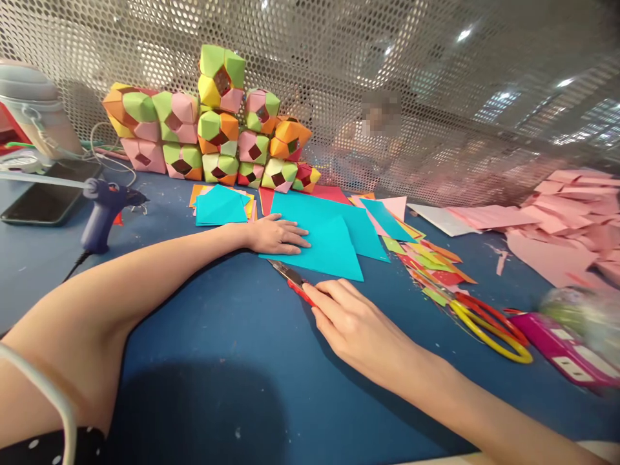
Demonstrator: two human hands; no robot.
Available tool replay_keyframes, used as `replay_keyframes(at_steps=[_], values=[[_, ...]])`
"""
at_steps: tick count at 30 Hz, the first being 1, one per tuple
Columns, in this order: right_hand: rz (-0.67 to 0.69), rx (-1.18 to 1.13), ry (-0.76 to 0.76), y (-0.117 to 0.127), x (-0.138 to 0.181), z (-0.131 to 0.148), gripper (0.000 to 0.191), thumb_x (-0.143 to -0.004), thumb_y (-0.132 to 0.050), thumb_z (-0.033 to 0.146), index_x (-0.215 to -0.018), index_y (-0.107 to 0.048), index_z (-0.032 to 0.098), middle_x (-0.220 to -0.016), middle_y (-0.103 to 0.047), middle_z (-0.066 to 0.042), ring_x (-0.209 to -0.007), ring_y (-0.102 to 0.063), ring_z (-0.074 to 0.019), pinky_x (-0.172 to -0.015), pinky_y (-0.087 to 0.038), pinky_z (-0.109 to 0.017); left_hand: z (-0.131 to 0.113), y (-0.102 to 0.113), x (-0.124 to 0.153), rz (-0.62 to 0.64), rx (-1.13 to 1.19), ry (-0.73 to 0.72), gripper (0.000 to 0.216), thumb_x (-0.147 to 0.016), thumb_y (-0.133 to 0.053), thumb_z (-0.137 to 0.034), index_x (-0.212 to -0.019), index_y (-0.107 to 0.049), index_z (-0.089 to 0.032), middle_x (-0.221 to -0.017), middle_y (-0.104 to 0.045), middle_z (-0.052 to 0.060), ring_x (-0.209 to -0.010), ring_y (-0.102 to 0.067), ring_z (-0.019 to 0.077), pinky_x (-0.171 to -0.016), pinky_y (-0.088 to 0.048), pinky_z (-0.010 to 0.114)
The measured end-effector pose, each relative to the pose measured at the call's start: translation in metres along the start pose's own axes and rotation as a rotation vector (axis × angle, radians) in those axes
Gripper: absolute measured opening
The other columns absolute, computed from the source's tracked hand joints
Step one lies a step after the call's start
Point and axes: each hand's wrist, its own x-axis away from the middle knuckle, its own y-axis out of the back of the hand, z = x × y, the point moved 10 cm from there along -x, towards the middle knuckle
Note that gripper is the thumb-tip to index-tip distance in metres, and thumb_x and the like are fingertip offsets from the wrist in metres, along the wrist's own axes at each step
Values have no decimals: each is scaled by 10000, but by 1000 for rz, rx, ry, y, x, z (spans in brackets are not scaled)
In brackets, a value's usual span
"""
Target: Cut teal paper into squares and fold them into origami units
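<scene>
My left hand [277,234] lies flat with fingers stretched out, pressing on the left part of a bright blue sheet of paper [334,248]. The sheet appears folded, with another blue layer behind it. In my right hand [341,316] is a utility knife [301,289] with a red handle and a black part. Its blade points up and left, by the near edge of the blue paper, below my left hand. Whether the blade touches the paper, I cannot tell. A small stack of blue paper pieces [221,206] sits left of my left hand.
Several folded paper blocks [217,132] are stacked against a perforated metal screen [334,84]. At left are a glue gun [99,219], a phone [46,194] and a jug [36,106]. To the right lie scissors [489,332], coloured strips [436,261], pink paper [557,223] and a magenta power strip [564,349].
</scene>
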Motion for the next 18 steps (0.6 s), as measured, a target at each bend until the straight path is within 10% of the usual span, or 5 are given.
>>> replay_keyframes(at_steps=[18], values=[[-71,-13,45,6,-7,13,382,-943,-354,99,-1242,-579,19,-1010,-632,-192,-925,-582,-273,-771,-572,-461,0,0,0,-32,4,-6,437,-960,-384,-474,-1372,-484,-368,-1530,-357,-18,-1432,-278,244,-1159,-102,496]])
